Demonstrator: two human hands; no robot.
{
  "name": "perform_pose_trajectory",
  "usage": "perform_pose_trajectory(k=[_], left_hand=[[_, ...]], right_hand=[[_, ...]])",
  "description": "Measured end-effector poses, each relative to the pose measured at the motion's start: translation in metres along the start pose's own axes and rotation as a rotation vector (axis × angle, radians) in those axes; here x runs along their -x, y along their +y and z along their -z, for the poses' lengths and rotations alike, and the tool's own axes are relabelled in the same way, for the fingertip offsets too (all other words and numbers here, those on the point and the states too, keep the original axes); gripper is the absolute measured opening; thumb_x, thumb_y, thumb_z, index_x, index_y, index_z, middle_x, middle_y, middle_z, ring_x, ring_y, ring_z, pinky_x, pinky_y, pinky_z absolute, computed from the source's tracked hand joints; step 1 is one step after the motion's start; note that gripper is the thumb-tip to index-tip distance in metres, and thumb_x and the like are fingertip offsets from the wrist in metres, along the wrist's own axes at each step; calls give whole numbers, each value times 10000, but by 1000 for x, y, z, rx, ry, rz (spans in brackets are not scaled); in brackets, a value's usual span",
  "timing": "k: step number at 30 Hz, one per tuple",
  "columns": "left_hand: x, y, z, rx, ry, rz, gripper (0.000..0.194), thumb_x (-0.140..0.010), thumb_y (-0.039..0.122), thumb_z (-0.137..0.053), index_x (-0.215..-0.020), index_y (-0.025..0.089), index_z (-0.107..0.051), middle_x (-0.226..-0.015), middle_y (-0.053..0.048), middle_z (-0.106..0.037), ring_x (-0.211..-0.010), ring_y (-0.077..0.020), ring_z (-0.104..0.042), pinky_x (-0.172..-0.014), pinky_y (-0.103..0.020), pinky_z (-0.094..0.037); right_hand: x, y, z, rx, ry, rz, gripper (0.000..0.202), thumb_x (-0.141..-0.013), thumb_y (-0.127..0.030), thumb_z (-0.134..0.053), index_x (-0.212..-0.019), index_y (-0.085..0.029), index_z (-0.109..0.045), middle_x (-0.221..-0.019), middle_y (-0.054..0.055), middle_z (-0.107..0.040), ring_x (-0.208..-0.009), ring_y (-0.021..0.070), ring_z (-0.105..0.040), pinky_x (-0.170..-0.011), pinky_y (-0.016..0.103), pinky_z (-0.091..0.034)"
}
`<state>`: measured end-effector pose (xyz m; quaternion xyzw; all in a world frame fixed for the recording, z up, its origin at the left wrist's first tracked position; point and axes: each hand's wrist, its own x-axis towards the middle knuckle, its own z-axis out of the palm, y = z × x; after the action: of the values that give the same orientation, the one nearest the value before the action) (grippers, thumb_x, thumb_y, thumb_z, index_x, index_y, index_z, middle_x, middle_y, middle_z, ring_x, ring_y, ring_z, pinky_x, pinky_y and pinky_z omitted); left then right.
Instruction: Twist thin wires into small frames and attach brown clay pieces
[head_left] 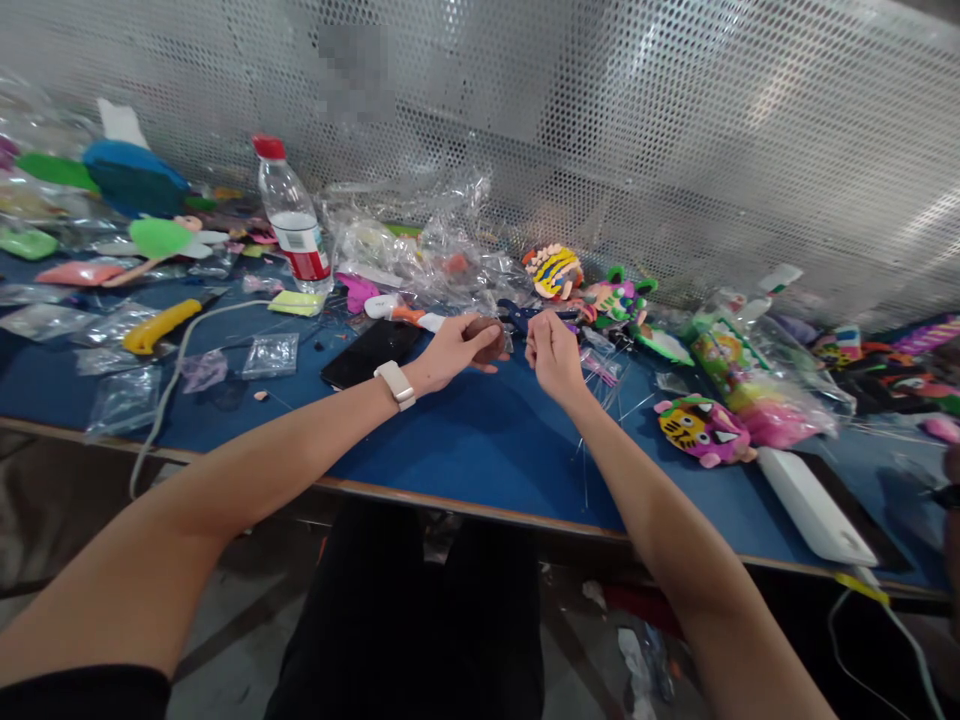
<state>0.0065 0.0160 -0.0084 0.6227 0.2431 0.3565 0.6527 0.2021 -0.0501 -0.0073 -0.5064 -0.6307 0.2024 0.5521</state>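
Observation:
My left hand (pixel 457 350) is closed around a brown lump (pixel 489 340) that looks like modelling clay, held over the blue table (pixel 480 450). To its right, my right hand (pixel 553 350) is curled with the fingertips pressed together; whatever it may hold is too small to make out. The two hands are a short gap apart. Just behind them lie dark-handled pliers (pixel 517 315) and a white-and-orange tool (pixel 405 312). A black phone-like slab (pixel 373 352) rests under my left wrist.
A water bottle (pixel 296 225) with a red cap stands back left, near a yellow cutter knife (pixel 161 327). Thin wires (pixel 611 385) lie by my right forearm. A colourful clay face (pixel 703 430) and a white power bank (pixel 814 505) are right. Plastic bags line the perforated metal wall (pixel 480 90).

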Motion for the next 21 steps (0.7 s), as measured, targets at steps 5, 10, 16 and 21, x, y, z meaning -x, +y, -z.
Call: perform_pose_trajectory(k=[5, 10, 16, 21], left_hand=[[-1, 0, 0, -9, -32, 12, 292, -1074, 470, -724, -1053, 182, -681, -999, -101, -791, -970, -216, -822, -713, -276, -682], [-1, 1, -1, -43, -8, -18, 397, -1095, 554, -640, -954, 185, -689, -939, -97, -759, -937, -229, -803, -687, -293, -673], [-1, 1, -1, -83, -24, -54, 417, -1095, 565, -632, -929, 185, -682, -915, -94, -750, -887, -204, -768, -722, -299, -674], [-4, -4, 1, -76, -59, -64, 399, -1101, 548, -631, -976, 175, -697, -924, -92, -762, -800, -160, -728, -754, -303, -674]], right_hand=[[-1, 2, 2, 52, 43, 21, 656, -1078, -877, -366, -847, -278, -504, -674, -26, -406, -578, 168, -402, -547, 335, -364], [-1, -3, 2, 210, -20, 167, 588, -1139, -746, -401, -1024, -259, -710, -930, 73, -623, -852, 236, -629, -766, 389, -552], [0, -2, 0, 261, 22, 203, 291, -1103, -472, -631, -1290, -278, -742, -1152, 109, -726, -989, 271, -690, -756, 398, -603], [0, 1, 0, 294, 29, 221, 108, -1040, -328, -730, -1078, -243, -786, -1062, 85, -755, -924, 237, -698, -725, 359, -585]])
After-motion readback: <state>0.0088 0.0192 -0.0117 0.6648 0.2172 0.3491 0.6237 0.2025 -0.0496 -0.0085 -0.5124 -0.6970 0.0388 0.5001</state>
